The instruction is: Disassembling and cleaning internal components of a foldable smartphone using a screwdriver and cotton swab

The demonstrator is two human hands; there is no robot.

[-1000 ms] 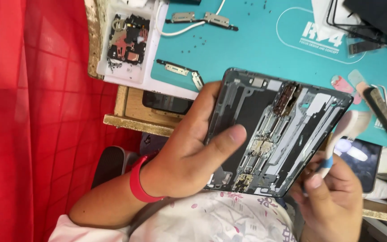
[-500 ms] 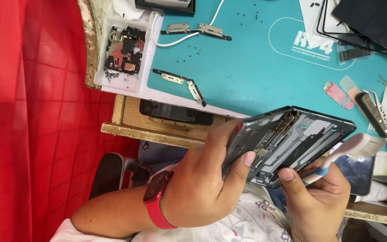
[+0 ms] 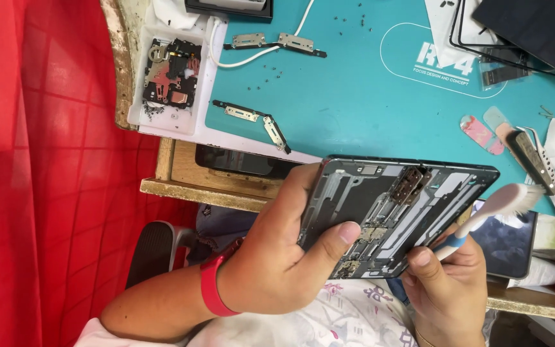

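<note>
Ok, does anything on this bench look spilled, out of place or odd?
Yes: tiny loose screws lie scattered across the teal mat instead of in the white tray. A dark phone also sits tucked under the mat's edge.

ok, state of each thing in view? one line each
opened phone frame: back off, internals exposed, tilted above the desk edge
left hand: gripping the frame, thumb on its inner face
right hand: holding the toothbrush
toothbrush: raised, bristles off the frame
parts tray: holds removed boards
metal brackets: loose on the mat
</note>
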